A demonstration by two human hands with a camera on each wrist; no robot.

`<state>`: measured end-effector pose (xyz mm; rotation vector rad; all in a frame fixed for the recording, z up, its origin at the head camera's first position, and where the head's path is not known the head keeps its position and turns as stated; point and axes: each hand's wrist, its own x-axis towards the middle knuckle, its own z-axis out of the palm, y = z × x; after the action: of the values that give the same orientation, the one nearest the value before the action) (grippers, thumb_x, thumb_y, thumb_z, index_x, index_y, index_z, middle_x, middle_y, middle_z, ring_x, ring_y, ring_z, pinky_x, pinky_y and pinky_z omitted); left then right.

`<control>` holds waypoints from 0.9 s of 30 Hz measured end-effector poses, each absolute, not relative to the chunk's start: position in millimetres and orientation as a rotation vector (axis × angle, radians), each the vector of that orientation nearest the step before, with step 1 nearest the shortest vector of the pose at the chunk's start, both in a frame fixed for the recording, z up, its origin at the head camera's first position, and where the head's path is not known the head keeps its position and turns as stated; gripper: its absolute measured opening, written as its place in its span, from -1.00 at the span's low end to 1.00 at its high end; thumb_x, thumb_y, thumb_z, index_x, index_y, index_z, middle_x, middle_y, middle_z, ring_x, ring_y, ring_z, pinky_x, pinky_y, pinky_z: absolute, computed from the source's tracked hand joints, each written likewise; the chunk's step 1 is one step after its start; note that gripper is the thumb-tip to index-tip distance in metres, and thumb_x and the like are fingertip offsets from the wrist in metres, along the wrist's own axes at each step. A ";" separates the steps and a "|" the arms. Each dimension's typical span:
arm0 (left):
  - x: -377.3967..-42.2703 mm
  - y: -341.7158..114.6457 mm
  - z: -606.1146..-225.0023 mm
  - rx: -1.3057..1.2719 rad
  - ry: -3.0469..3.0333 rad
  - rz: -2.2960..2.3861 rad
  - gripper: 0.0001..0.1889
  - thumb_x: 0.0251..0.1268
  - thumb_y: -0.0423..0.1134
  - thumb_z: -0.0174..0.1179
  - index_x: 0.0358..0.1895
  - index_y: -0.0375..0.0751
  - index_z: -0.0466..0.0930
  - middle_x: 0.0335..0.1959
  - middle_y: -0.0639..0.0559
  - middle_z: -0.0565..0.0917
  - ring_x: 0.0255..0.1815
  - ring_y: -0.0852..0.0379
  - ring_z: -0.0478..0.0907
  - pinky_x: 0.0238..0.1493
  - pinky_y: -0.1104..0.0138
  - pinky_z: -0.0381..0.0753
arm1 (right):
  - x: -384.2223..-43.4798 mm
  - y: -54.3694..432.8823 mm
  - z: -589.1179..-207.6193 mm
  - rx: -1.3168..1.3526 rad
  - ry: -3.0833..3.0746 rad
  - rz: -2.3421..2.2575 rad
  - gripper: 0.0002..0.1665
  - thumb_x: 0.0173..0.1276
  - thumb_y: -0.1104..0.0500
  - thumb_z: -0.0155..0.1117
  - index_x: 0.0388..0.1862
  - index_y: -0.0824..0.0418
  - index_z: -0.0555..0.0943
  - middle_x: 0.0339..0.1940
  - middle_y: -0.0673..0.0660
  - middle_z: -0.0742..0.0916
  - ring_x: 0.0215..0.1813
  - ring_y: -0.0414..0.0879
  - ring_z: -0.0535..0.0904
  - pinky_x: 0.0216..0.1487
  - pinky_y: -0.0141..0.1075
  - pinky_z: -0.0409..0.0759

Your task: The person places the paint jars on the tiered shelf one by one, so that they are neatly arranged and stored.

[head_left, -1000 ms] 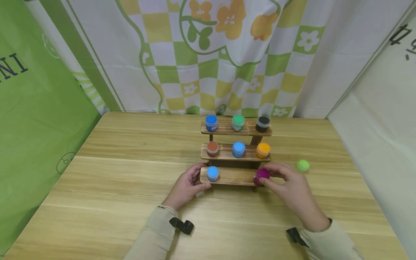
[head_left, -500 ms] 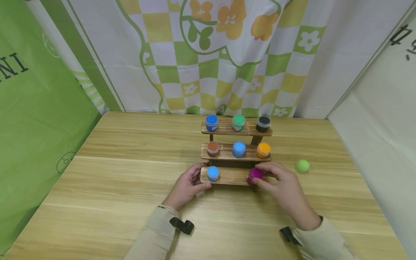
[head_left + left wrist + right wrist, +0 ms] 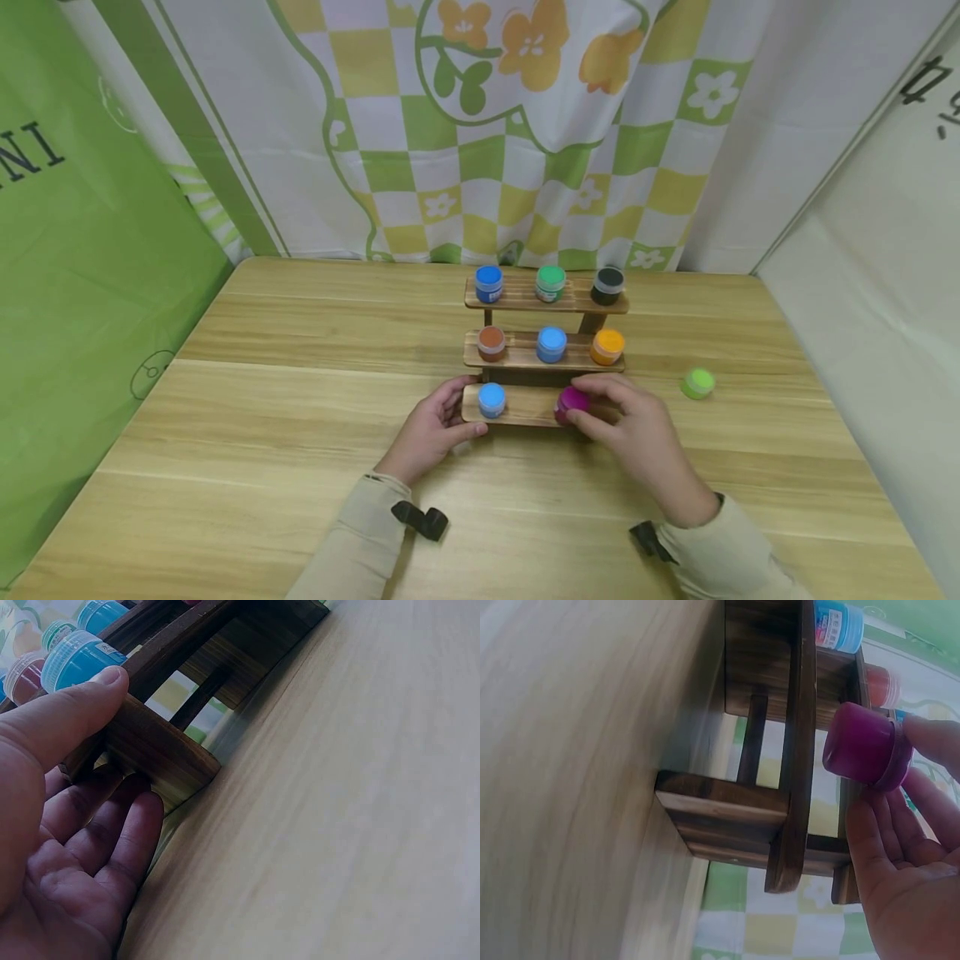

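Observation:
A three-step wooden display rack stands on the table with small paint jars on its steps. My left hand holds the left end of the bottom step; in the left wrist view the thumb lies on its front and the fingers pass beside the wooden leg. Beside that thumb stands a light blue paint jar. With thumb and fingers my right hand pinches a magenta paint jar over the right half of the bottom step. Its base shows in the right wrist view, raised off the step.
Blue, green and black jars line the top step. Brown, light blue and orange jars stand on the middle one. A lime green jar is on the table at right. Behind hangs a checked curtain.
My right hand has carried the magenta paint jar leftward along the bottom step, from its right end toward the middle. The left hand and the rack have stayed in place.

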<state>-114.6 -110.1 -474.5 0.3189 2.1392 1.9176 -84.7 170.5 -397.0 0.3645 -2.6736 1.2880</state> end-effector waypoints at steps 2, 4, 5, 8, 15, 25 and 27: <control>-114.6 -110.0 -474.4 0.320 2.142 1.915 -0.28 0.20 -0.39 0.42 0.43 -0.26 0.33 0.45 -0.18 0.41 0.42 -0.05 0.39 0.35 0.13 0.49 | -85.7 168.3 -397.7 0.368 -2.664 1.306 -0.59 0.16 0.37 0.53 0.02 0.26 0.70 0.05 0.15 0.74 0.05 0.06 0.69 0.00 -0.24 0.73; -114.7 -110.0 -474.2 0.319 2.143 1.913 -0.28 0.20 -0.40 0.42 0.43 -0.26 0.33 0.45 -0.18 0.41 0.42 -0.06 0.39 0.35 0.14 0.50 | -86.6 166.6 -398.5 0.370 -2.661 1.295 -0.59 0.17 0.36 0.53 0.02 0.25 0.70 0.05 0.14 0.74 0.07 0.05 0.68 0.01 -0.23 0.73; -114.7 -110.0 -474.0 0.319 2.140 1.915 -0.28 0.20 -0.40 0.42 0.43 -0.27 0.33 0.44 -0.19 0.42 0.41 -0.06 0.40 0.34 0.15 0.51 | -86.8 165.8 -398.8 0.373 -2.661 1.284 -0.60 0.17 0.36 0.54 0.02 0.25 0.70 0.05 0.14 0.74 0.07 0.05 0.68 0.01 -0.22 0.73; -114.5 -109.8 -473.5 0.317 2.141 1.918 -0.28 0.20 -0.41 0.42 0.43 -0.28 0.32 0.43 -0.20 0.43 0.39 -0.07 0.43 0.31 0.16 0.54 | -87.4 163.3 -399.4 0.383 -2.660 1.263 -0.61 0.18 0.35 0.53 0.01 0.24 0.70 0.04 0.13 0.75 0.07 0.05 0.67 0.03 -0.16 0.73; -114.7 -109.2 -473.2 0.311 2.136 1.925 -0.28 0.20 -0.42 0.41 0.43 -0.29 0.32 0.44 -0.19 0.41 0.41 -0.06 0.41 0.33 0.16 0.52 | -89.5 157.6 -399.8 0.384 -2.676 1.241 -0.62 0.18 0.32 0.54 0.00 0.22 0.71 0.02 0.11 0.76 0.02 0.00 0.68 0.00 -0.13 0.74; -115.3 -109.6 -474.4 0.302 2.132 1.923 -0.27 0.19 -0.41 0.42 0.43 -0.27 0.32 0.43 -0.18 0.43 0.39 -0.05 0.42 0.31 0.17 0.54 | -91.0 151.4 -400.7 0.388 -2.703 1.226 -0.61 0.19 0.30 0.54 0.02 0.20 0.71 0.05 0.10 0.75 0.03 0.00 0.67 0.04 -0.09 0.72; -115.5 -109.7 -474.7 0.305 2.132 1.924 -0.28 0.19 -0.41 0.42 0.43 -0.27 0.32 0.43 -0.18 0.44 0.39 -0.06 0.43 0.31 0.18 0.54 | -91.2 150.3 -401.3 0.394 -2.699 1.230 -0.62 0.19 0.31 0.54 0.01 0.20 0.71 0.05 0.10 0.75 0.03 0.00 0.67 0.04 -0.09 0.72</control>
<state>-115.5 -109.7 -474.7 0.3047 2.1317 1.9239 -91.2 150.3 -401.3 0.3943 -2.6985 1.2303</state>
